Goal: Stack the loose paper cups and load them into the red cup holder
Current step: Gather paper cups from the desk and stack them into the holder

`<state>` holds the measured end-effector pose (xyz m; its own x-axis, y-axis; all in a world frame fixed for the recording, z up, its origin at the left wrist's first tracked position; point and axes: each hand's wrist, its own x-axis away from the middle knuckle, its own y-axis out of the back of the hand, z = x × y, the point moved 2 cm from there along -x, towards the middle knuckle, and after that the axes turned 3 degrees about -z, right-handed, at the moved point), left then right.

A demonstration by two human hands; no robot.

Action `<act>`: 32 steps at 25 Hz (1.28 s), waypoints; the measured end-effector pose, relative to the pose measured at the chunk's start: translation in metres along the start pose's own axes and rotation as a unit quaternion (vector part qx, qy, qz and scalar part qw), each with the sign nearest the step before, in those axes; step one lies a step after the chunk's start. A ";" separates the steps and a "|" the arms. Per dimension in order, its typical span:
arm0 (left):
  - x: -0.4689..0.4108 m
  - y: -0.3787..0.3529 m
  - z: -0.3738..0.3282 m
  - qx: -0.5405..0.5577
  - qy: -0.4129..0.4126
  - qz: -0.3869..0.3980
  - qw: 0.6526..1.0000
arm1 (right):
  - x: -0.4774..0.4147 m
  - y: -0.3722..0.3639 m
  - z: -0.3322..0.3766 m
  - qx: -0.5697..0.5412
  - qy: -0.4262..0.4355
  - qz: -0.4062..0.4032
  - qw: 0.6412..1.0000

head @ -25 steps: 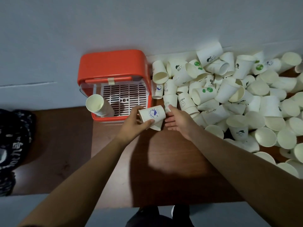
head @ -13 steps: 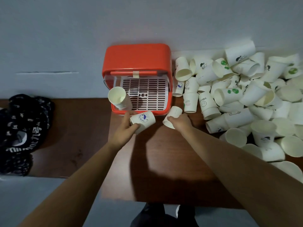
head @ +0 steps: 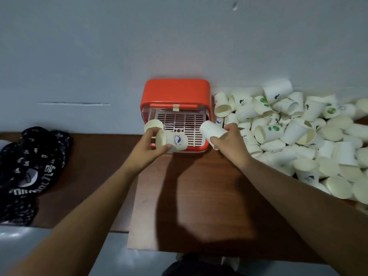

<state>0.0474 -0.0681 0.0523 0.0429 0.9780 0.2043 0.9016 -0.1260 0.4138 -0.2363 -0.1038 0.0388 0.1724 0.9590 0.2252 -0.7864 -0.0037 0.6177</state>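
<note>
Brown wooden tabletop runs up to a pale wall, with the red cup holder standing at its far edge. Left hand grips a blue-printed cup lying sideways just in front of the holder's white grille. Right hand grasps a plain cup, base tilted toward the holder. Loose cups lie heaped on the right; dark printed cloth lies far left.

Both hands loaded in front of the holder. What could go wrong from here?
1. The left hand holds the blue-logo cup sideways against the cup stack in the red cup holder; a nudge may topple the stack.
2. The right hand sits beside the loose cup pile; its forearm may scatter cups.
</note>
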 end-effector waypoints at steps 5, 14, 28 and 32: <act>-0.023 0.054 -0.009 -0.087 -0.014 -0.149 0.985 | 0.006 -0.001 0.054 -0.014 0.078 0.031 0.996; -0.058 0.039 0.010 -0.208 -0.052 -0.120 0.969 | 0.004 -0.049 0.071 -0.020 0.121 0.022 0.992; -0.077 0.051 0.068 -0.188 -0.047 0.031 0.981 | -0.006 -0.095 0.109 0.060 0.269 0.040 0.961; -0.072 0.057 0.076 -0.113 -0.002 0.017 0.993 | -0.002 -0.118 0.124 0.154 0.372 0.042 0.914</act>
<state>0.1288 -0.1334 -0.0067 0.0739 0.9731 0.2180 0.7794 -0.1927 0.5961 -0.0704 -0.1407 0.0595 -0.4219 0.8787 -0.2232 -0.5544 -0.0553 0.8304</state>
